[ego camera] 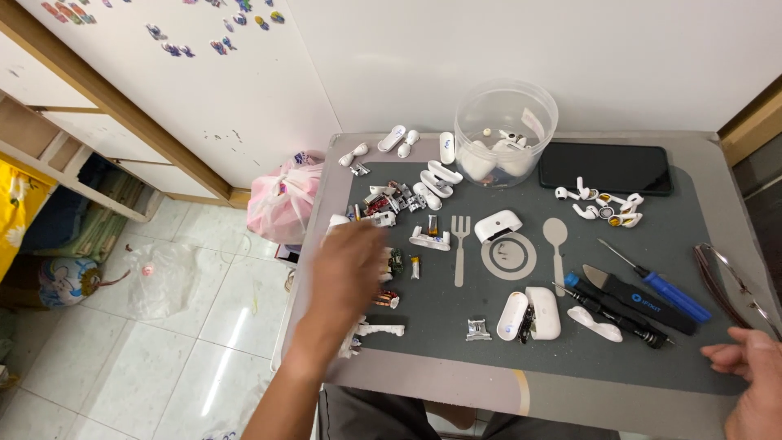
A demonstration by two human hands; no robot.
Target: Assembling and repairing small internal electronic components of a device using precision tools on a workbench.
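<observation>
Under your blurred left hand (352, 273), grip unclear, lie stripped earbud parts (389, 204); beside your open, empty right hand (753, 379), an opened charging case (531, 314) remains unfinished.

My left grip (349, 273) and forearm, lower centre-left of the frame, are bare: no sleeve, glove, watch or ring shows, and motion blurs the fingers. My right grip (749, 383), at the lower right corner, is bare too. Dark grey shorts (366, 415) cover my lap along the bottom edge.
</observation>
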